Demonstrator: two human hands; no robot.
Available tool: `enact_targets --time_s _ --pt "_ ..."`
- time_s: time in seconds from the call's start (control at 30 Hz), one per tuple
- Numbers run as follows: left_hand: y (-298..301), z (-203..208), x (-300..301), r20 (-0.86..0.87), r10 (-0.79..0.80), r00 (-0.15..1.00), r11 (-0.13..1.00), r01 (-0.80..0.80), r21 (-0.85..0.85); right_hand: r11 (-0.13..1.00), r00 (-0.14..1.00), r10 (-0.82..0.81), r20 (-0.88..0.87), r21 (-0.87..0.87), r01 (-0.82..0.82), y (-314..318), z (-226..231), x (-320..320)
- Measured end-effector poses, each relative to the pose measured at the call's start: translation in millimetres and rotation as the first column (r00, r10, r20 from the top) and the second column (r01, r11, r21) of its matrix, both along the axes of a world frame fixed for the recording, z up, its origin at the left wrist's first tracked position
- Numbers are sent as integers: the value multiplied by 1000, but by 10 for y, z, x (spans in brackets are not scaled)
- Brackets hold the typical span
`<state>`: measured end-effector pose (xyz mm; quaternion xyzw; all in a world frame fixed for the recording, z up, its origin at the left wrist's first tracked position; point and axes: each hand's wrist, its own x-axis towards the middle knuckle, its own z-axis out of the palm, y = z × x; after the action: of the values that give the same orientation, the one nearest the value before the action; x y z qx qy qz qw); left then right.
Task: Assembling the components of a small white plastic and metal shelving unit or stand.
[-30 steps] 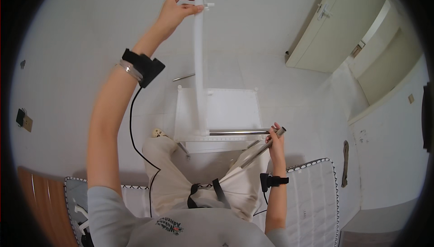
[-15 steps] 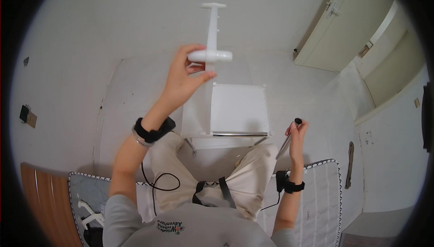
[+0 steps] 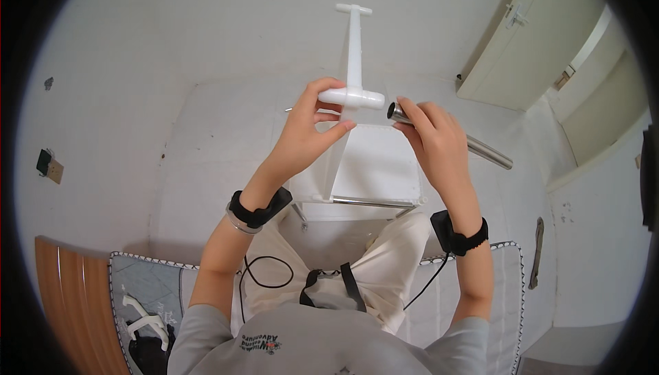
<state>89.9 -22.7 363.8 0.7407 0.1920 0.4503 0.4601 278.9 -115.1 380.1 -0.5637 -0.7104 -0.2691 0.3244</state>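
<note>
A flat white plastic panel [image 3: 353,52] stands edge-on before me, with round white connector pegs at its corners. My left hand [image 3: 298,135] grips its near edge, thumb below and fingers behind the near connector peg [image 3: 371,99]. In my right hand [image 3: 439,142] is a shiny metal tube [image 3: 489,152], tilted, its hollow end pointing left at the peg. A small gap separates tube and peg. Below them stands a white shelf unit [image 3: 377,166] with a metal bar [image 3: 374,202] along its near side.
Behind my legs lies a grey mattress [image 3: 498,293] with patterned edging. White plastic parts [image 3: 147,320] lie on it at left, beside a wooden board [image 3: 75,293]. A black cable [image 3: 278,286] loops over my lap. A door [image 3: 532,39] is at the far right.
My right hand has risen from beside my right knee, bringing the metal tube up close to the connector peg. The panel in my left hand has shifted slightly right in view.
</note>
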Motion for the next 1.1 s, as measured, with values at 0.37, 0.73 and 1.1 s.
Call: enact_targets --time_s 0.37,0.73,1.1 --pt "285 411 85 -138 276 951 898 -204 390 998 997 65 41 21 -65 141 136 -78" --pt "444 414 299 -320 136 938 961 -46 274 999 995 29 94 10 -30 115 122 -10" --pt "410 415 268 -316 118 941 959 -25 283 993 979 79 190 74 -95 192 142 -17"
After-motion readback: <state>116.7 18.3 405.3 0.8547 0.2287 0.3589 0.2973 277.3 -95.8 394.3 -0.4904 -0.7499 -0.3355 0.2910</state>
